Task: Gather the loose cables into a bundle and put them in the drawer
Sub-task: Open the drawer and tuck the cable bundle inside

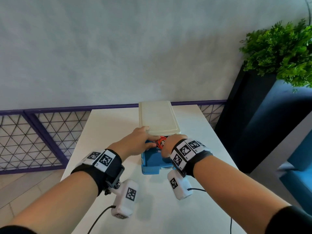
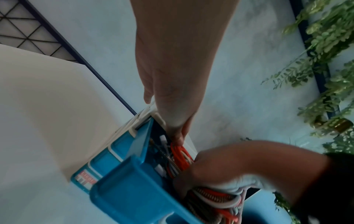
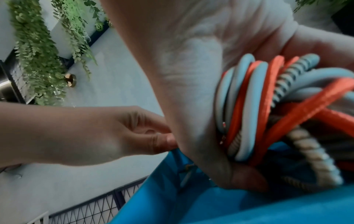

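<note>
At frame centre, the right hand (image 1: 170,146) grips the cables (image 3: 268,106) inside the open blue drawer (image 1: 152,160). The left hand (image 1: 141,141), fingers loosely extended, rests on the cabinet (image 1: 157,118) and touches the bundle.

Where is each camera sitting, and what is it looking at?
Head: sits on the person's head, looking forward and down at the white table, the open blue drawer and the wall; both forearms, the left hand and the right hand show.
Left wrist: looks along the left hand into the drawer; the right hand shows too.
Right wrist: looks along the right hand, which grips the cables; the left hand shows.
Shared: both wrist views show the cables and both hands.
</note>
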Motion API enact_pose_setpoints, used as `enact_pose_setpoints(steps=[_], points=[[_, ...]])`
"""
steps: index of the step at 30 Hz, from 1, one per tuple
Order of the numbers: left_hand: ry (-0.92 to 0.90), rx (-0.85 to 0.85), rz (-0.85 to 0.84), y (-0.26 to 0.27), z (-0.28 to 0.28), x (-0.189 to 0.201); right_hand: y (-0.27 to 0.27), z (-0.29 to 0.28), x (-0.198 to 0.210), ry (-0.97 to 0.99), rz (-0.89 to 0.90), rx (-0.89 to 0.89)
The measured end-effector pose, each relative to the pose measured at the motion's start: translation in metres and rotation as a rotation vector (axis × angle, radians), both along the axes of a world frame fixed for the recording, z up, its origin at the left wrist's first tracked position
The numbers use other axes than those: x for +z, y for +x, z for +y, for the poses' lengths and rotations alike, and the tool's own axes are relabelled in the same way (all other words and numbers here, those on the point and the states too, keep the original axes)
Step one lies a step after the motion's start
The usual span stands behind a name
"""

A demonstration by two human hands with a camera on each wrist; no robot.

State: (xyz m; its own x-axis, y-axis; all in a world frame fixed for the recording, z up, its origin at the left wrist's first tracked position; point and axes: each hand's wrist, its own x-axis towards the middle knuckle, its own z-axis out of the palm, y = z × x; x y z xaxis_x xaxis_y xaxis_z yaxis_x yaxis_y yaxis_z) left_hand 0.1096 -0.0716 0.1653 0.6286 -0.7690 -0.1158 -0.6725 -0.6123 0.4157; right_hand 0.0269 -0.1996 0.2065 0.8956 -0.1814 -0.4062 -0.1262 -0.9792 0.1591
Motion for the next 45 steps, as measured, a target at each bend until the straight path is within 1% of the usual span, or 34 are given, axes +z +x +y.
enact_pose_setpoints(steps=[2, 4, 7, 9, 11, 13, 15, 18, 22, 23, 25, 26, 28, 29, 31, 34, 36, 37, 39, 42, 45], points=[[-0.021, 0.060, -0.037, -0.001, -0.001, -0.008, -0.002, 0.001, 0.000, 0.033, -0.034, 0.038], [0.006, 0.073, -0.088, -0.004, -0.005, -0.014, 0.001, 0.000, -0.004, 0.054, -0.042, 0.050], [0.051, 0.102, -0.144, -0.008, -0.011, -0.016, 0.012, -0.003, -0.008, 0.090, 0.003, -0.042], [0.101, 0.118, -0.200, -0.012, -0.012, -0.017, 0.015, -0.002, -0.010, 0.145, -0.022, -0.075], [0.136, 0.124, -0.246, -0.016, -0.011, -0.024, 0.011, 0.000, -0.020, 0.151, -0.142, -0.147], [0.121, 0.136, -0.278, -0.017, -0.008, -0.030, 0.007, 0.001, -0.033, 0.125, -0.272, -0.266], [0.090, 0.152, -0.277, -0.016, -0.006, -0.031, 0.006, 0.000, -0.046, 0.176, -0.373, -0.313], [0.058, 0.160, -0.238, -0.017, -0.007, -0.031, -0.010, -0.003, -0.056, 0.311, -0.492, -0.243], [0.042, 0.148, -0.231, -0.018, -0.007, -0.036, -0.040, -0.007, -0.073, 0.409, -0.729, -0.087], [0.038, 0.144, -0.225, -0.017, -0.006, -0.036, -0.043, -0.008, -0.079, 0.381, -0.737, -0.032], [0.032, 0.132, -0.214, -0.017, -0.007, -0.036, -0.041, -0.014, -0.092, 0.258, -0.652, 0.084], [0.033, 0.123, -0.211, -0.017, -0.007, -0.035, -0.040, -0.016, -0.095, 0.227, -0.600, 0.096], [0.032, 0.102, -0.191, -0.019, -0.006, -0.033, -0.036, -0.019, -0.100, 0.223, -0.568, 0.090], [0.032, 0.093, -0.177, -0.020, -0.005, -0.032, -0.035, -0.019, -0.099, 0.191, -0.560, 0.108], [0.027, 0.078, -0.162, -0.021, -0.002, -0.033, -0.035, -0.017, -0.090, 0.235, -0.579, 0.122], [0.003, 0.076, -0.126, -0.021, 0.001, -0.034, -0.035, -0.010, -0.072, 0.311, -0.598, 0.091], [-0.004, 0.069, -0.085, -0.020, 0.002, -0.034, -0.028, -0.013, -0.075, 0.359, -0.670, 0.108], [-0.007, 0.065, -0.067, -0.019, 0.002, -0.034, -0.022, -0.014, -0.077, 0.327, -0.675, 0.133], [-0.028, 0.063, -0.039, -0.020, 0.004, -0.034, -0.018, -0.013, -0.075, 0.277, -0.627, 0.132], [-0.058, 0.094, -0.018, -0.022, 0.006, -0.034, -0.018, -0.013, -0.077, 0.314, -0.535, 0.041], [-0.082, 0.110, -0.058, -0.024, 0.003, -0.031, -0.028, -0.015, -0.064, 0.348, -0.562, 0.024]])
